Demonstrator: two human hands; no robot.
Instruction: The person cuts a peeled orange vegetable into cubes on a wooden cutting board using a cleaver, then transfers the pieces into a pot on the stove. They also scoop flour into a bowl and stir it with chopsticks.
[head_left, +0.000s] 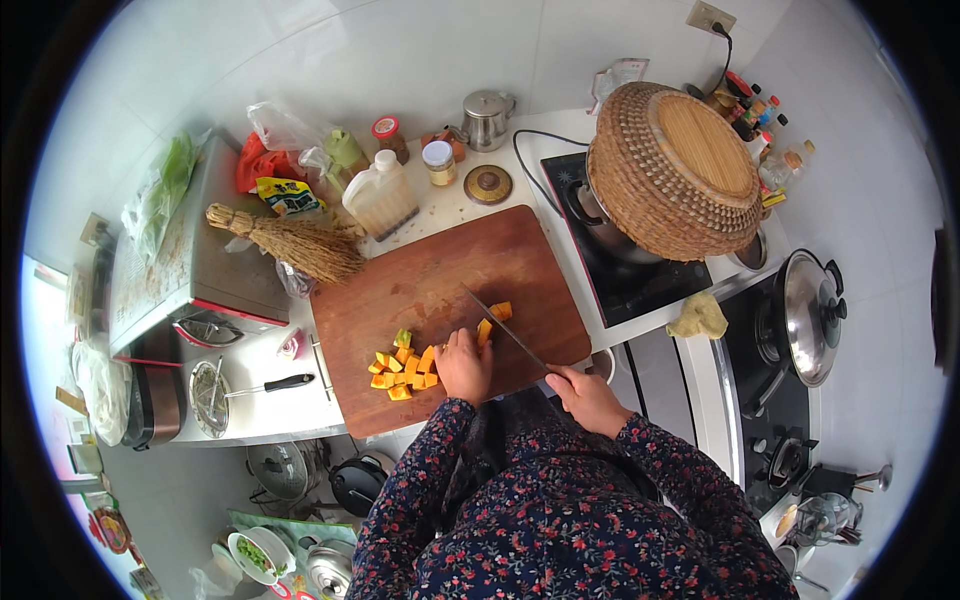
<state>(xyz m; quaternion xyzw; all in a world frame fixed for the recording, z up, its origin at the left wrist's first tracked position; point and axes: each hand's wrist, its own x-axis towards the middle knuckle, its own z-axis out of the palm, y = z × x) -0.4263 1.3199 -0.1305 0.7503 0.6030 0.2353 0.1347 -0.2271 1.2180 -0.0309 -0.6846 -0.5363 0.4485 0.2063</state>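
On a reddish-brown wooden cutting board (420, 270), my left hand (465, 366) presses on orange pumpkin, its fingertips against a strip (484, 331) beside the blade. What lies under the palm is hidden. My right hand (589, 397) grips the handle of a kitchen knife (514, 335), whose blade slants up and left over the board. Just right of the blade lie cut pumpkin pieces (501, 310). A cluster of pumpkin chunks (401, 367) sits left of my left hand; one chunk (403, 338) shows green rind.
A straw whisk broom (292, 244) overlaps the board's upper left corner. Behind stand a plastic jug (381, 196), a jar (439, 163) and a metal kettle (486, 120). A woven basket (675, 172) covers a pot on the black cooktop (645, 296). A black-handled utensil (277, 384) lies left.
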